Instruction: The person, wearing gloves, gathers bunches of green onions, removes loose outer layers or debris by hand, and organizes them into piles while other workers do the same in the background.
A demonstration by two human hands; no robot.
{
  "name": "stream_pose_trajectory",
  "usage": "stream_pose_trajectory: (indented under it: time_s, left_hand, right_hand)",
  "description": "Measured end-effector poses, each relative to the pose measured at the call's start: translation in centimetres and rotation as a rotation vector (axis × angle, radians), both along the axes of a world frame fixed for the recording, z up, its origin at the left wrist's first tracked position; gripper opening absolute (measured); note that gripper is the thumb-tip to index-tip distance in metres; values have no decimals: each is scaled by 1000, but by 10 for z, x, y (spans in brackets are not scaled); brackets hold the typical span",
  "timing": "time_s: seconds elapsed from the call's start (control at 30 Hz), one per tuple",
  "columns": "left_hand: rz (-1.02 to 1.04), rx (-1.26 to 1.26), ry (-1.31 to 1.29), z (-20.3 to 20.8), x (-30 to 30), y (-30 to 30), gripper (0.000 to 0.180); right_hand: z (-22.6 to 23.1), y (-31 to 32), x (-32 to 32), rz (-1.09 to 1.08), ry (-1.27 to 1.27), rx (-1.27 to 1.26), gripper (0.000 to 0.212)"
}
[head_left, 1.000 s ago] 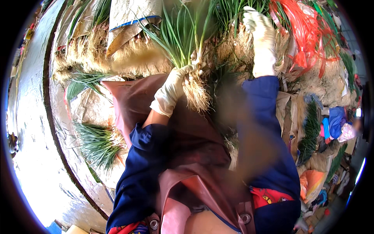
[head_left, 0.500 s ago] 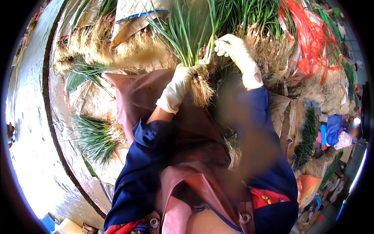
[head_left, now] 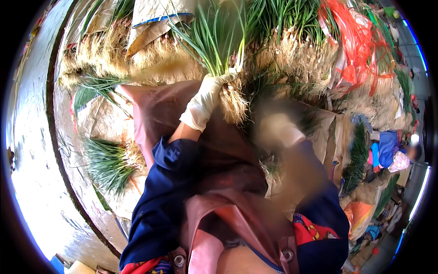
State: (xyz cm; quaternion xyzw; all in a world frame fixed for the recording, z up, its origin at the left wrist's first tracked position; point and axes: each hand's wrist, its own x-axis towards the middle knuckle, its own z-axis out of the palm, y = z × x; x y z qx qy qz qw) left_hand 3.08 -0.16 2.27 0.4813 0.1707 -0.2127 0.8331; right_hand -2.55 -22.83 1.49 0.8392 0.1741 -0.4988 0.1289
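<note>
My left hand (head_left: 211,93), in a whitish glove, is closed around a bunch of spring onions (head_left: 221,41). Their green leaves point away from me, and the pale roots (head_left: 234,104) hang out below my fist over the brown apron (head_left: 187,123). To the right of the apron is my right hand (head_left: 276,128), also gloved, low and apart from the bunch. Its fingers are smeared and partly behind a blurry patch, so what they do or hold is hidden.
Rows of rooted spring onions (head_left: 292,50) line the far side. Red plastic strips (head_left: 353,41) hang at the far right. A tied bunch (head_left: 109,162) lies left of the apron, beside a pale wet ledge (head_left: 36,150). Another person (head_left: 390,150) is at the right.
My right hand has drawn back from beside the bunch, moving toward me. My left hand keeps its hold on the spring onions in nearly the same place.
</note>
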Motion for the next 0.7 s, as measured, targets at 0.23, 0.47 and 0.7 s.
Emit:
stream_pose_trajectory:
  time_s: [0.23, 0.47, 0.7]
  left_hand:
    - [-123, 52, -60, 5, -5, 2, 13]
    - [-118, -427, 48, 16, -4, 8, 25]
    - [-86, -338, -259, 14, 4, 1, 27]
  right_hand:
    - [26, 44, 65, -893, -212, 1323, 33]
    - [34, 49, 58, -373, -437, 1066, 19]
    - [9, 31, 44, -537, -447, 954, 24]
